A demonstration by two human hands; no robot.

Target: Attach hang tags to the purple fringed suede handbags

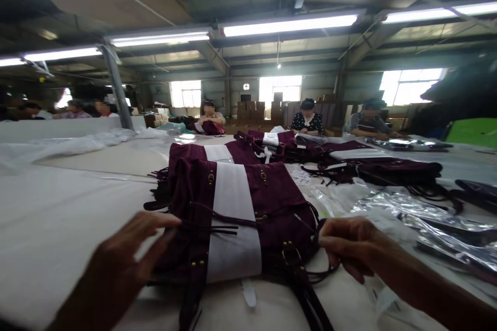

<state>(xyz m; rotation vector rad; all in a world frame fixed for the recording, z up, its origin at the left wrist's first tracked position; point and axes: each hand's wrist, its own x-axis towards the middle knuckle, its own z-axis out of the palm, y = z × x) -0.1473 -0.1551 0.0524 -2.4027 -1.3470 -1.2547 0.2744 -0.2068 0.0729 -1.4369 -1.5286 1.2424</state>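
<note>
Where the head view looks down the long white surface [58, 227]: dark purple bag [272, 201] lying flat just ahead, wrapped by a white paper band [233, 217]. Left hand [128, 253] at its left edge, fingers spread open, tips touching thin dark laces [217, 227]. Right hand [345, 248] at its right edge, fingers curled together on a dark strap [310, 274]. More purple bags [217, 155] behind; clear plastic sleeves [407, 212] to the right.

A factory hall for bag making: a long white worktop [58, 227] piled with maroon handbags [272, 201], seated workers [307, 120] along it, fluorescent tube lights [289, 25] overhead, stacked cardboard boxes [252, 109] behind.
</note>
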